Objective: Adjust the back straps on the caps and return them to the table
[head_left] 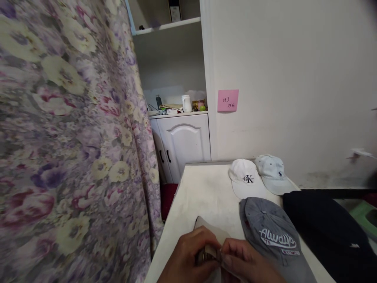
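My left hand point(191, 257) and my right hand point(246, 262) meet at the near edge of a white table point(203, 192), fingers pinched together on a beige cap point(209, 236) that lies under them; a small metal part shows between the fingertips. Just right of my right hand lies a grey cap point(272, 232) with white lettering. Farther back on the table sit a white cap point(246, 179) with a black logo and a pale blue cap point(272, 171), side by side and touching.
A flowered curtain point(67, 141) hangs along the left, close to the table's edge. A dark garment point(326, 224) lies to the right of the caps. Behind stand a white cabinet point(184, 143) with clutter on top and a white wall with a pink note point(227, 100).
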